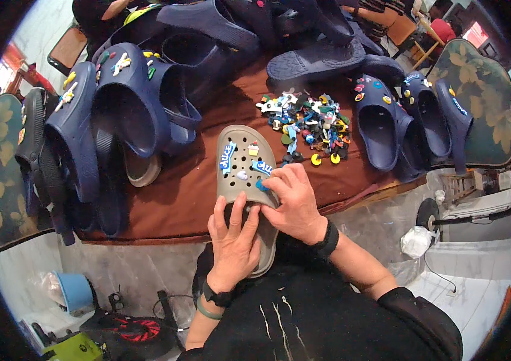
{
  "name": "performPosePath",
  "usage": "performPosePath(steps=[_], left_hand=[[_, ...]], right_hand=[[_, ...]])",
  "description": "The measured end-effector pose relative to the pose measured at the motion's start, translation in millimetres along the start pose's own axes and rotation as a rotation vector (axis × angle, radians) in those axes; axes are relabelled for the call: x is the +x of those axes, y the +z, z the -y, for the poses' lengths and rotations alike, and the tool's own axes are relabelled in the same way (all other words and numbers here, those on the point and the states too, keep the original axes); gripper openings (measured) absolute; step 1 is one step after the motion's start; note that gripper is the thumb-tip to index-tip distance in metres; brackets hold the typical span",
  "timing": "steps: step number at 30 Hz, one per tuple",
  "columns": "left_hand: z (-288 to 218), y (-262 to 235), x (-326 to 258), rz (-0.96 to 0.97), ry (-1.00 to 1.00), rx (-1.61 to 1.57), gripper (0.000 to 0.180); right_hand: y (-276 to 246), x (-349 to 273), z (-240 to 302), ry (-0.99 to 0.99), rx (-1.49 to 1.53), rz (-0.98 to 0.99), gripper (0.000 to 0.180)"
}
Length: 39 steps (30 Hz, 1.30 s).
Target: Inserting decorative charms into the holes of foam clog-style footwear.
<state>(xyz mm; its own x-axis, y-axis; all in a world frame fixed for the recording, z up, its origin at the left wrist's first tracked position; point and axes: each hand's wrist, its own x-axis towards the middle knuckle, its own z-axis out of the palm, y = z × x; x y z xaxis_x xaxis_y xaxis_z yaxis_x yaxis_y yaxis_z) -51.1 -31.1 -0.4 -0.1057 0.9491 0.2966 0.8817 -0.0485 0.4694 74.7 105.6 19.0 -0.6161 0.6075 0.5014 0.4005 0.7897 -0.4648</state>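
A grey-beige clog (236, 133) lies in front of me at the table's near edge, toe pointing away. On its perforated top sit a blue name-plate charm (226, 158), a cupcake charm (253, 148), a white charm (242, 175) and a second blue plate partly behind my fingers. My left hand (234, 240) grips the clog at its foot opening, with fingertips over the rim. Pinched at the right side of the clog's top is a small blue charm (261, 185), held by my right hand (296, 201). Its lower part is hidden by the fingers.
A pile of loose colourful charms (309, 126) lies beyond the clog on the brown cloth (183, 204). Navy clogs (132, 102) crowd the left and back. More decorated navy clogs (379, 123) stand at right. Leaf-patterned chair backs (475, 102) flank the table.
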Motion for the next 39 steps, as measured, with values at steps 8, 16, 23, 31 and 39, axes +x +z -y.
performPosePath(steps=[8, 16, 23, 31, 39], left_hand=[[0.4, 4.1, 0.3, -0.048, 0.018, -0.017, 0.065], [-1.1, -2.8, 6.8, -0.021, 0.022, 0.061, 0.067], [5.7, -0.2, 8.1, 0.022, 0.064, 0.141, 0.076], [4.2, -3.6, 9.8, 0.028, 0.031, 0.073, 0.069], [6.0, -5.8, 8.7, 0.015, 0.072, 0.076, 0.070]], right_hand=[[-20.3, 1.3, -29.2, -0.001, 0.246, 0.115, 0.021], [-25.2, 48.1, -41.0, -0.029, 0.145, 0.352, 0.006], [-10.9, 85.4, -23.6, -0.300, -0.233, 0.697, 0.009], [-19.1, 62.0, -16.6, -0.310, -0.222, 0.412, 0.002], [-51.3, 14.1, -116.7, 0.230, -0.250, 0.107, 0.005]])
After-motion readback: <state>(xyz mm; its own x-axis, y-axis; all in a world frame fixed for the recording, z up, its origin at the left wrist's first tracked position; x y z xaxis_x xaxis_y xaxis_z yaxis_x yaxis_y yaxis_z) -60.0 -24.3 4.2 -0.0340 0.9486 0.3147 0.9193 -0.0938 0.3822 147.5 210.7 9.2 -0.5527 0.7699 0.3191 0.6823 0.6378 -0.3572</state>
